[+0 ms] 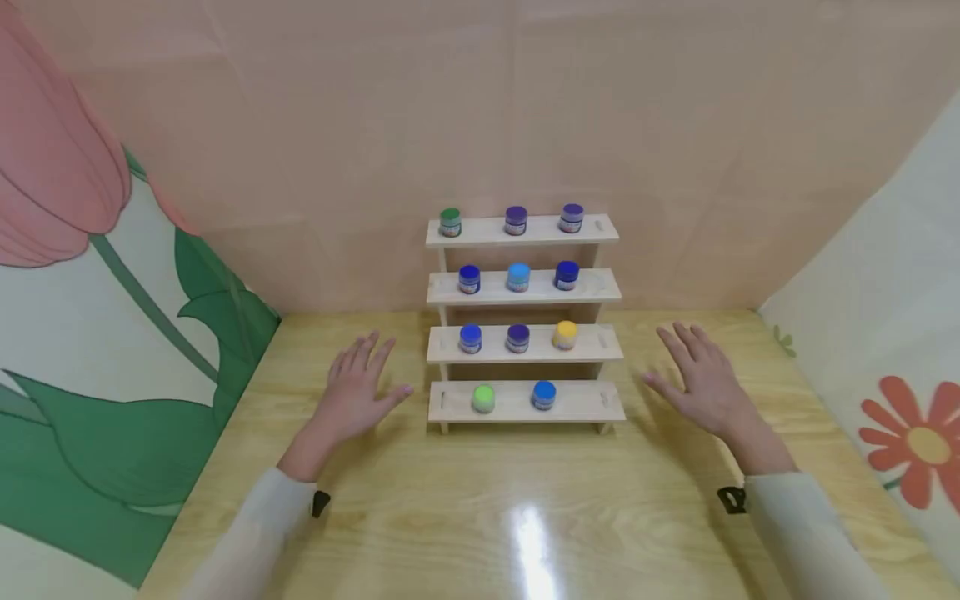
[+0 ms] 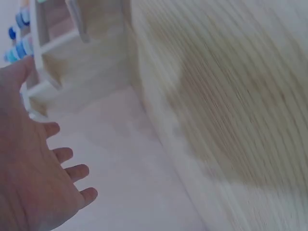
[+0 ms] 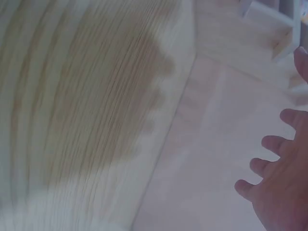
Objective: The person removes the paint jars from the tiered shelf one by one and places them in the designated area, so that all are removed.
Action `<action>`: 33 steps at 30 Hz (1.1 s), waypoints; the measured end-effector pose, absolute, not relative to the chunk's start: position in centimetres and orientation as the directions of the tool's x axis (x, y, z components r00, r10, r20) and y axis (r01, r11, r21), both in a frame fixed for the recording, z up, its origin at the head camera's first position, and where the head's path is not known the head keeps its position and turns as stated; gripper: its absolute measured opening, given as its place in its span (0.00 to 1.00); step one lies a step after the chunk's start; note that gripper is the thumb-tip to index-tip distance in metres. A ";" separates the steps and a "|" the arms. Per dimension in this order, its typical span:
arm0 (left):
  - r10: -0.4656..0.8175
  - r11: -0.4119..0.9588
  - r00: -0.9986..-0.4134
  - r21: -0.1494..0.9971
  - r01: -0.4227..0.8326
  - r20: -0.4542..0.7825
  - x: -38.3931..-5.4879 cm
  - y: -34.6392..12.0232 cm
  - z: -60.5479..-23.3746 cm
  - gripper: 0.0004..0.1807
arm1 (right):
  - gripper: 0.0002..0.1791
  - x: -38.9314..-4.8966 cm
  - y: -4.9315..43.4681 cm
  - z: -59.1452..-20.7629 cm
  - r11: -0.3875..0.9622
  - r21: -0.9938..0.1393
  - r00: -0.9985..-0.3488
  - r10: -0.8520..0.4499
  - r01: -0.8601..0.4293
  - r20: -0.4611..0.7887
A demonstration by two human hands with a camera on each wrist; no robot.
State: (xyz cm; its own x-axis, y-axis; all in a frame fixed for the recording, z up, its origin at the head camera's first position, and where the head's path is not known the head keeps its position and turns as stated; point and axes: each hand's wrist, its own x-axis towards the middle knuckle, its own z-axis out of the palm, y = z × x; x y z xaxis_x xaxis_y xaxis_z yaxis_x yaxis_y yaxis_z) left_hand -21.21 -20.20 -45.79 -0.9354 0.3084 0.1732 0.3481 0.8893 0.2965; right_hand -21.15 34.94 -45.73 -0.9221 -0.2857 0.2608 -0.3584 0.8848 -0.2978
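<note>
A pale wooden rack (image 1: 525, 403) with stepped shelves stands at the table's back, bearing small lidded paint jars. On its top shelf are a green jar (image 1: 450, 222) and two purple ones. Below them, a light blue jar (image 1: 518, 277) sits between two dark blue ones. The third shelf carries a blue, a dark purple and a yellow jar (image 1: 565, 335). A light green jar (image 1: 483, 398) and a blue jar (image 1: 544, 395) occupy the lowest. My left hand (image 1: 354, 400) hovers left of the rack, fingers spread and holding nothing. To its right, my right hand (image 1: 705, 385) is likewise spread, holding nothing.
The wood-grain table (image 1: 480, 508) spreads in front of the rack, with a bright reflection near its front. Behind hangs a plain pinkish cloth (image 1: 360, 150). Flower-printed cloths border the left (image 1: 142, 450) and right sides. Dark bits show at both sleeve cuffs.
</note>
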 end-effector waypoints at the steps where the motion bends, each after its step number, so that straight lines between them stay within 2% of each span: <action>1: 0.312 0.883 -0.932 0.305 0.356 0.186 -21.1 -20.0 -45.7 0.48 | 0.47 -21.0 34.6 -45.7 0.879 -0.308 -0.918 -0.284 -0.365 0.276; 14: 0.266 0.774 -0.944 0.540 0.330 0.196 -19.8 -17.4 -45.3 0.40 | 0.41 -19.5 31.2 -46.0 0.760 -0.440 -0.849 -0.271 -0.478 0.454; 21: 0.264 0.747 -0.940 0.570 0.342 0.218 -19.1 -15.9 -45.6 0.36 | 0.38 -19.6 30.1 -47.0 0.728 -0.488 -0.847 -0.242 -0.482 0.474; 33: 0.299 0.703 -0.922 0.596 0.388 0.247 -18.5 -13.7 -45.8 0.33 | 0.31 -19.4 29.7 -48.0 0.653 -0.620 -0.884 -0.178 -0.435 0.433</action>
State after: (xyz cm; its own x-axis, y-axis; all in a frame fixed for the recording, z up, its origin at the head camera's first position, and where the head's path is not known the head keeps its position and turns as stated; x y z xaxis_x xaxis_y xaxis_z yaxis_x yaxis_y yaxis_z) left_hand -18.50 -13.67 -45.82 -0.9216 0.2992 0.2471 0.3880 0.7030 0.5960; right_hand -19.39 29.69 -48.04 -0.8835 -0.1778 0.4334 -0.4355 0.6527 -0.6200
